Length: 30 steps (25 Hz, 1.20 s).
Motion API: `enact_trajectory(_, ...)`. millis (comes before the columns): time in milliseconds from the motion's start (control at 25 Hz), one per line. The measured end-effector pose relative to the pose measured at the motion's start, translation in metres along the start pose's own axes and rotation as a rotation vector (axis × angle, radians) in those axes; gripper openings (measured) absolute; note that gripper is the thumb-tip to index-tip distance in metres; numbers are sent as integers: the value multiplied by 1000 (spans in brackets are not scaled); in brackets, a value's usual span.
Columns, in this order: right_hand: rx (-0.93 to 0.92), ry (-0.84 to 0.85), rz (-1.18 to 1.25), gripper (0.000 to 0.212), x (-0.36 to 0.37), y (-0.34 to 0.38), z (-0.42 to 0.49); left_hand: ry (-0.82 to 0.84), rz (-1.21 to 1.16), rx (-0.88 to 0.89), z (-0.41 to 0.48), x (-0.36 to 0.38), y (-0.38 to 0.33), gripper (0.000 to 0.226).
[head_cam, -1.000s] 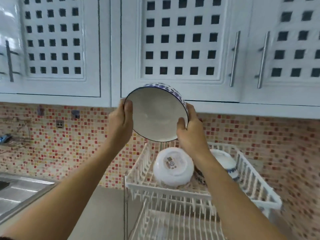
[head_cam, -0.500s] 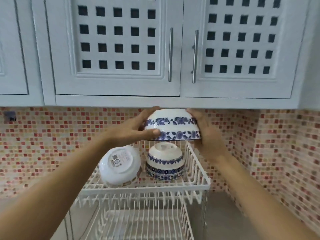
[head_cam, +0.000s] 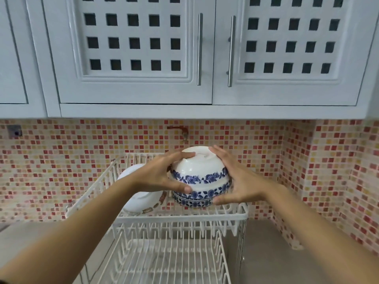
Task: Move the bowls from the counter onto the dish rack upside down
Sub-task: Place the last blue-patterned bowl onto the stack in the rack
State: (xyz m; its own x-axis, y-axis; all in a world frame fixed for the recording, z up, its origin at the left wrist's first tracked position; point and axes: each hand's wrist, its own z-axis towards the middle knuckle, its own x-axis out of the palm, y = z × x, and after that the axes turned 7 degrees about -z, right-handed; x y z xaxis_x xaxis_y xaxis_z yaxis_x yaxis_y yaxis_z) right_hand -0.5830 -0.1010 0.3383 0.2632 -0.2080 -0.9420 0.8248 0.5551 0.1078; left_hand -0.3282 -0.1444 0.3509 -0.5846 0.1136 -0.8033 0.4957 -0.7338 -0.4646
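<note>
A white bowl with blue flower bands (head_cam: 200,171) is upside down between my two hands, resting over a smaller blue-patterned bowl (head_cam: 193,201) on the upper tier of the white dish rack (head_cam: 184,216). My left hand (head_cam: 162,175) grips its left side and my right hand (head_cam: 235,181) grips its right side. A plain white bowl (head_cam: 139,199) leans tilted on the rack to the left, partly hidden by my left forearm.
The rack's lower tier (head_cam: 164,261) holds nothing. Grey counter (head_cam: 287,253) runs to the right of the rack, up to the mosaic tile wall (head_cam: 328,171). White cupboards (head_cam: 143,58) hang overhead. A small hook (head_cam: 182,131) sticks out of the tiles.
Both hands have lowered the inverted blue-banded bowl from above the rack down over the smaller patterned bowl. One second ago the bowl was tilted on its side and held higher.
</note>
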Motion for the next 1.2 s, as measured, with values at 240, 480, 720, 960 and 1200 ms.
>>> enact_trajectory(240, 96, 25, 48, 118, 19, -5, 7, 74, 252, 43, 3, 20, 6, 91)
enact_trajectory(480, 148, 16, -15, 133, 30, -2, 15, 97, 360, 46, 7, 35, 13, 91)
enact_trajectory(720, 164, 13, -108, 135, 42, 1, 23, 49, 449, 42, 6, 45, 14, 108)
enact_trajectory(960, 205, -6, -129, 138, 52, -3, 29, 40, 534, 21, 4, 51, 21, 116)
enact_trajectory(1200, 192, 10, -176, 143, 55, -6, 30, 24, 341, -95, -4, 26, 23, 106)
